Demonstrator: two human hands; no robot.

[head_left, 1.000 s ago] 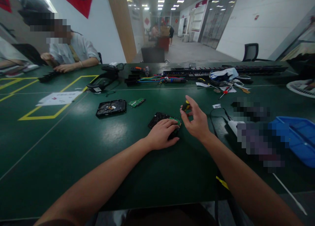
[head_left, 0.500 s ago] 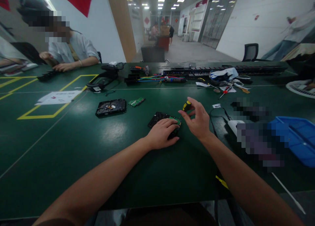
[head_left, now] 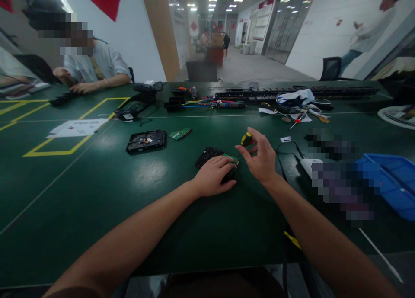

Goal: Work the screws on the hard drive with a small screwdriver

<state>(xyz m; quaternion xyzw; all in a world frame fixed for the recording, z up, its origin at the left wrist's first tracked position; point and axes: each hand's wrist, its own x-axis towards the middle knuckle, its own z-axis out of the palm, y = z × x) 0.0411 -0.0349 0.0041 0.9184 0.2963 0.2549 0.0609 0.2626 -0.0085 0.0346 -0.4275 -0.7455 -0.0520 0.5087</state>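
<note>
A black hard drive (head_left: 209,154) with a green circuit board (head_left: 235,160) lies on the green table in front of me. My left hand (head_left: 215,174) rests over it, fingers wrapped across its top and thumb at the near edge, hiding much of it. My right hand (head_left: 259,155) pinches a small yellow and black screwdriver (head_left: 247,139), its shaft pointing down at the right end of the board; the tip is too small to make out. To the left lie a second drive (head_left: 146,142) and a loose green board (head_left: 180,134).
Cables, tools and a long black rack (head_left: 292,94) line the table's back. On the right are a white power strip (head_left: 311,165), a blue tray (head_left: 391,181) and a red screwdriver (head_left: 297,120). A person (head_left: 97,68) sits at the far left; another stands back right.
Both of my hands, the screwdriver and the drive look almost unmoved. At the back right, the standing person has shifted, and the head now shows.
</note>
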